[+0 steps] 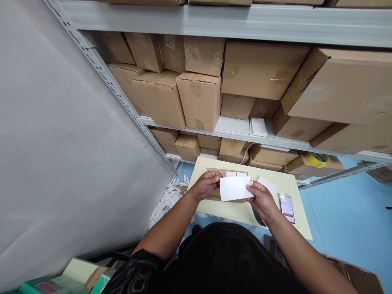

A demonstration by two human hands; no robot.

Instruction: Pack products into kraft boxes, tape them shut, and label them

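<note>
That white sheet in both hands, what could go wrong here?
The white sheet is pinched only at its edges by the left hand and right hand, so it might bend or slip. The phone lies near the table edge by the right wrist; a nudge could knock it off.

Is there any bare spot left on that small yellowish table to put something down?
The table is bare along its near left edge, below the left hand, and at its far right corner beyond the phone. The middle is crowded: both hands hold a white sheet over brown cardboard, right hand beside the phone.
</note>
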